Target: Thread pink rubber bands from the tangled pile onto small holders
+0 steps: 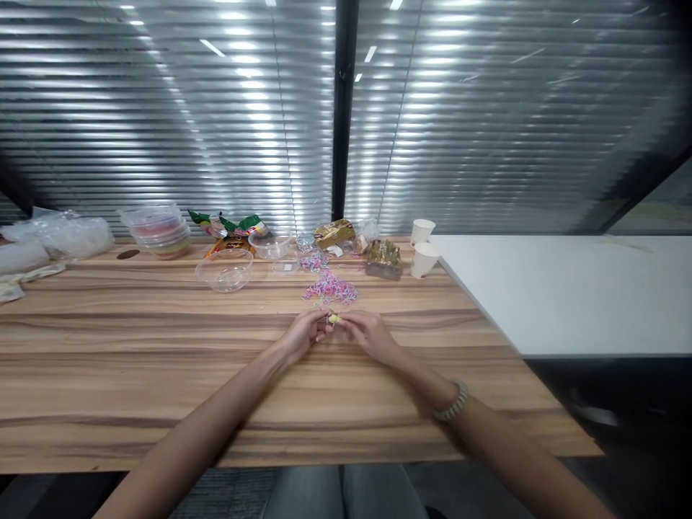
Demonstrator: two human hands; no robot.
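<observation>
Above the middle of the table, my left hand [305, 333] and my right hand [373, 334] meet at the fingertips. Between them is a small yellow piece [334, 318], too small to name, with a thin pale strand or loop beside it. My right thumb and forefinger pinch the yellow piece from the right. My left fingers are closed on the pale bit at its left, whose kind I cannot make out. Just beyond the hands lies a loose pile of small pink, purple and pale blue link-like pieces [331, 287].
Behind the pile are a clear round tub [224, 271], a gold packet [334, 233], a gold-topped box [383, 261] and two paper cups [424, 260]. Stacked tubs [156, 231], snack bags [230, 225] and plastic-wrapped goods [65, 234] stand further left. A white table [567, 295] adjoins at right.
</observation>
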